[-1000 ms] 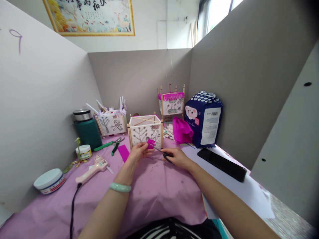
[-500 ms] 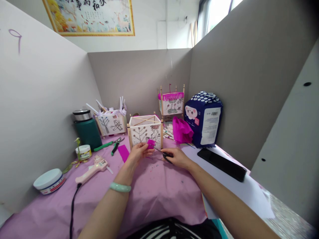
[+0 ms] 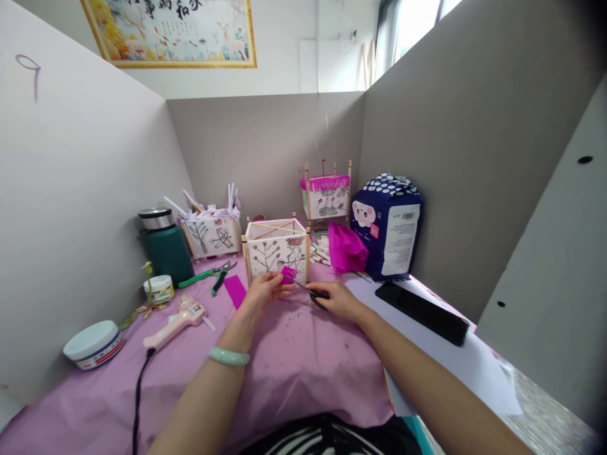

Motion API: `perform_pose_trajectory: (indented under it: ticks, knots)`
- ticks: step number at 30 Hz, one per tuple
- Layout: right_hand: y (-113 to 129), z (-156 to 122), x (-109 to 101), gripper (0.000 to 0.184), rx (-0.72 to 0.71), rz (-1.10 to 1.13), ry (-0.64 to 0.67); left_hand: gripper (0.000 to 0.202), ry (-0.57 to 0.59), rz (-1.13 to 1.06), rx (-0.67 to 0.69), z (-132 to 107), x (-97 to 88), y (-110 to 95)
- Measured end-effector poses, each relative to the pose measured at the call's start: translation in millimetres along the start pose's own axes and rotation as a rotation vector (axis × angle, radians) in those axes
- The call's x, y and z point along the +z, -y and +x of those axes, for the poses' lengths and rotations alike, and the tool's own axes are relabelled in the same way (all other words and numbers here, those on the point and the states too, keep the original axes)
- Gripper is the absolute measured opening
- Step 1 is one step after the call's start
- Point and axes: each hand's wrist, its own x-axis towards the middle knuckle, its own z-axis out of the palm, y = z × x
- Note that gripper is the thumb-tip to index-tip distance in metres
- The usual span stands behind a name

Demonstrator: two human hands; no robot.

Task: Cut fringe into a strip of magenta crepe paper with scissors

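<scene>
A pink glue gun [image 3: 174, 326] and green pliers [image 3: 198, 277] lay on the lilac cloth [image 3: 303, 379]; a black phone [image 3: 422, 314] rested on white paper [image 3: 474, 373].

Low gray partitions [image 3: 265, 145] close the far and right sides, and a white partition [image 3: 71, 158] stands left. Beyond them, a framed picture [image 3: 168, 31] hangs on a white wall [image 3: 284, 60], with a bright window [image 3: 412, 25] far right.

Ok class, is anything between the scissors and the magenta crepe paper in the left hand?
Nothing visible: the blades of the scissors in the right hand reach the magenta crepe paper pinched by the left hand.
</scene>
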Motion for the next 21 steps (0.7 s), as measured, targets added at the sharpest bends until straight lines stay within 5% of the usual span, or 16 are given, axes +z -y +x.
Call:
perform_pose_trajectory:
  ticks: [21]
  knots:
    - [-4.9,0.7,0.0,0.038,0.016,0.000,0.000,0.009,-0.046,-0.029,0.023,3.6,-2.9,1.1]
